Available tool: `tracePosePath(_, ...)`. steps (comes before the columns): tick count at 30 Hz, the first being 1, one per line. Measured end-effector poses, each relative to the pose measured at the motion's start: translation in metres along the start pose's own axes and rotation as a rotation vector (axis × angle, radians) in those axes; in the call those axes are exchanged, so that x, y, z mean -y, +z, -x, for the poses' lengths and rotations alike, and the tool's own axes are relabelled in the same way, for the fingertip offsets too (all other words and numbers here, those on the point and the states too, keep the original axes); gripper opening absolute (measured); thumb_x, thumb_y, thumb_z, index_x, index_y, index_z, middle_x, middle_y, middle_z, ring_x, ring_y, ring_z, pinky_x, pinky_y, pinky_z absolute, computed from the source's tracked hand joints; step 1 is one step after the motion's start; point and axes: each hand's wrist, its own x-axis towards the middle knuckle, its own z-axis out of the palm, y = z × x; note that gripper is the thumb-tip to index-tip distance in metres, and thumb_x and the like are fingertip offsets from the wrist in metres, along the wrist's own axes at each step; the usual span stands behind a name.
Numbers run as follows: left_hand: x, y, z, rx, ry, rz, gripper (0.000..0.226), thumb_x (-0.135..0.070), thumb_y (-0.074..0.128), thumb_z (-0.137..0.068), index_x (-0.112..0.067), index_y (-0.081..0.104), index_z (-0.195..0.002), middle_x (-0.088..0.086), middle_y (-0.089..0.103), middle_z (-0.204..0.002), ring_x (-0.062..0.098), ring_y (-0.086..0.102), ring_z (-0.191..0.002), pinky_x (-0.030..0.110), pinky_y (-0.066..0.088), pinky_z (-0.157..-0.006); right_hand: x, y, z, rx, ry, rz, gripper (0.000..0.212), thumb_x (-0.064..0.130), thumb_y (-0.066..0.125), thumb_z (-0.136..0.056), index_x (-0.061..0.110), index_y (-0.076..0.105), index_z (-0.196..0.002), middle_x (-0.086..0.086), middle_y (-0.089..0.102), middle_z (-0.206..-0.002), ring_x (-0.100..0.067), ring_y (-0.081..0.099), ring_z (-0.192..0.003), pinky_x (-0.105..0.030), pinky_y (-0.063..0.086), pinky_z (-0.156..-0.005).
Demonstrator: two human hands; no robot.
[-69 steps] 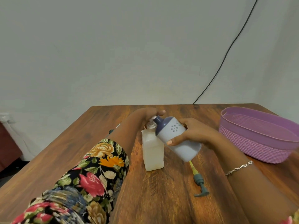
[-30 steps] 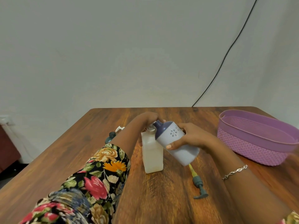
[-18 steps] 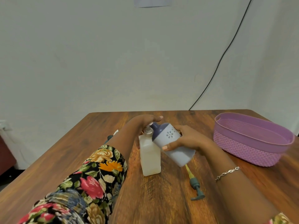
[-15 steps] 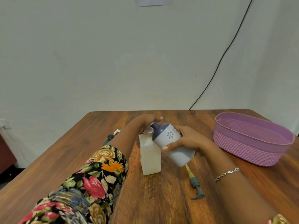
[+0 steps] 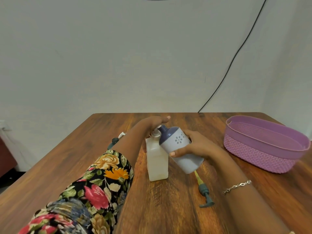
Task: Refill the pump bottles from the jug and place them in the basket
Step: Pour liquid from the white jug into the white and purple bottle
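The bottle (image 5: 183,155) is leaning at the spout of the jug (image 5: 156,163) above the table (image 5: 168,210), the right hand (image 5: 200,146) curling round its middle, likely the safest hold on light, slippery plastic, while the left hand (image 5: 150,124) is pressing flat-fingered on the pump (image 5: 155,133).

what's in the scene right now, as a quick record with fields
left hand: fingers lie over the pump head of the white bottle
right hand: grips the grey bottle, tilted, open neck at the white bottle's pump
loose pump: lies on the table below the grey bottle
basket: purple, far right, untouched
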Motion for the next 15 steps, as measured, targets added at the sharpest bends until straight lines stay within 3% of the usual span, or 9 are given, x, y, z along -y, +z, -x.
tracePosePath(7, 0.0025, 0.0075, -0.0025, -0.049, 0.070, -0.089, 0.035, -0.020, 0.048, -0.093, -0.002, 0.050, -0.123, 0.018, 0.051, -0.117, 0.029, 0.052, -0.105, 0.036, 0.040, -0.088, -0.0003, -0.0008, 0.0001, -0.010, -0.018, 0.067, 0.054, 0.026, 0.081, -0.065, 0.024, 0.050, -0.109, 0.003, 0.058, -0.100, -0.013, 0.056, -0.087, -0.026, 0.046, -0.069)
tracePosePath(9, 0.0022, 0.0055, -0.0033, -0.039, 0.066, -0.073, 0.038, -0.033, 0.047, -0.093, -0.001, 0.054, -0.113, 0.018, 0.053, -0.111, 0.026, 0.054, -0.096, 0.035, 0.040, -0.084, 0.0000, -0.0012, 0.0008, -0.009, -0.017, 0.067, 0.054, 0.026, 0.081, -0.065, 0.023, 0.051, -0.109, 0.003, 0.058, -0.101, -0.013, 0.056, -0.087, -0.025, 0.046, -0.069)
tracePosePath(12, 0.0031, 0.0014, 0.0001, -0.017, 0.044, -0.017, 0.067, -0.056, 0.046, -0.086, -0.001, 0.047, -0.125, 0.020, 0.051, -0.127, 0.035, 0.050, -0.113, 0.042, 0.040, -0.097, 0.0021, -0.0017, 0.0012, -0.004, -0.002, 0.055, 0.057, 0.027, 0.081, -0.065, 0.021, 0.051, -0.114, 0.002, 0.059, -0.102, -0.013, 0.057, -0.087, -0.025, 0.047, -0.068)
tracePosePath(15, 0.0020, 0.0000, 0.0021, 0.004, 0.029, 0.033, 0.072, -0.061, 0.043, -0.085, -0.004, 0.044, -0.129, 0.021, 0.048, -0.129, 0.036, 0.049, -0.115, 0.047, 0.040, -0.098, 0.0044, -0.0022, 0.0019, -0.005, 0.011, 0.063, 0.060, 0.029, 0.082, -0.065, 0.021, 0.052, -0.116, 0.000, 0.061, -0.105, -0.016, 0.059, -0.090, -0.026, 0.048, -0.068)
